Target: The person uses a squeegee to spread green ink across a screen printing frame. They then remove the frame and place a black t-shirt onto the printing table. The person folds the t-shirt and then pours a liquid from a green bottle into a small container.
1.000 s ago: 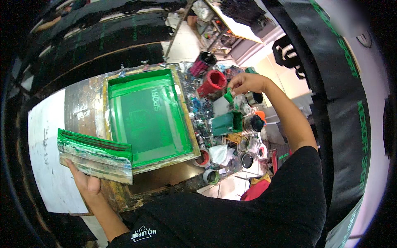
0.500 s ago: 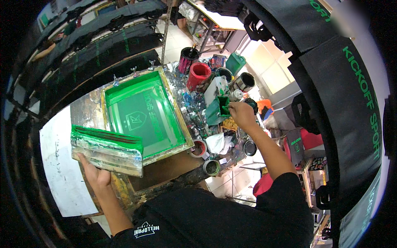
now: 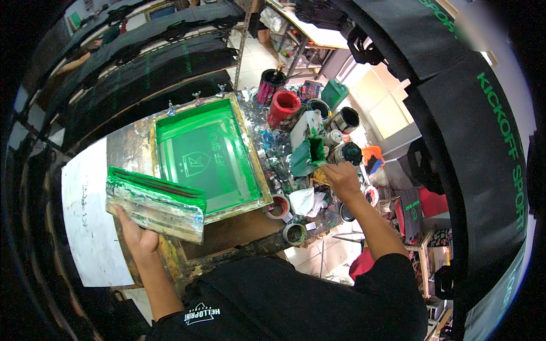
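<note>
Background: racks w/ flat black pieces (image 3: 190, 57) rise beyond the shallow wood-edged screen frame (image 3: 254, 153), which sits on a paint-crusted work table (image 3: 126, 149). Flat white sheet (image 3: 85, 227) lies left of frame. Next, broad wooden squeegee (image 3: 156, 207), tilted over frame's near-left corner; L hand (image 3: 137, 232) grips it from below, closed on its near face. Prob. best kept steady & clear of the green mesh (image 3: 207, 142), so nothing drips. Squeegee's wood is streaky, top edge thick w/ green ink (image 3: 151, 184); mesh looks smooth, borders glossier than centre. Right of frame, cut-open boxy green plastic jug (image 3: 301, 161); R hand (image 3: 343, 182) has fingertips bunched at its near rim, can't tell if pinching anything. Light touch advisable: jug might tip.
</note>
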Demonstrator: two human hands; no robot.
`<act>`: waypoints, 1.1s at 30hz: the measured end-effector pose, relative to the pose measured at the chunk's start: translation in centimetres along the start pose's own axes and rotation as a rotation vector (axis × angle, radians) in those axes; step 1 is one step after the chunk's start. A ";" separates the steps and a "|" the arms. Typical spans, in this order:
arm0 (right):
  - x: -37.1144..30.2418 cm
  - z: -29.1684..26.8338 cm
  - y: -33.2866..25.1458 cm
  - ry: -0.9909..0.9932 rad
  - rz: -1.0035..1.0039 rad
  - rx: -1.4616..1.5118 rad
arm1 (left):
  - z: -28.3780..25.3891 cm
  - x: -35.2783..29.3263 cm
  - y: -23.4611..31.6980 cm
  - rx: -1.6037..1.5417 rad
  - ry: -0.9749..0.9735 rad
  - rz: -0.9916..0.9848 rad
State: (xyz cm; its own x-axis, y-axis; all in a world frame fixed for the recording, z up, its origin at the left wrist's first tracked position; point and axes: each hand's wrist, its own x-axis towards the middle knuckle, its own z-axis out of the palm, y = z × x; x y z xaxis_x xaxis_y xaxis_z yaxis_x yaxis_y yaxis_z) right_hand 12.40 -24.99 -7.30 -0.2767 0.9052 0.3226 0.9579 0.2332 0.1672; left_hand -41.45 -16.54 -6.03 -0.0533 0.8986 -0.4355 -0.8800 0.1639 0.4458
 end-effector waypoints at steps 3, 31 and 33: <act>0.0 -0.8 -0.2 -0.030 0.010 0.071 | -0.4 0.2 0.1 -0.048 0.021 0.017; 38.4 27.6 -7.7 -0.145 -0.452 -0.122 | -8.1 7.5 0.9 -0.229 0.121 0.207; 37.9 28.6 -7.7 -0.183 -0.448 -0.169 | -8.5 7.7 0.9 -0.248 0.118 0.209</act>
State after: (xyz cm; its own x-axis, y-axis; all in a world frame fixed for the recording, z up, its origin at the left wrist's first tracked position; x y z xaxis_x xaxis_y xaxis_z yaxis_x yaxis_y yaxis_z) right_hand -3.25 17.73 -23.01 -0.6247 0.7806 0.0189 0.7186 0.5653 0.4050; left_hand -46.64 -12.95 -15.69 -0.2855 0.8469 -0.4487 -0.9316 -0.1354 0.3373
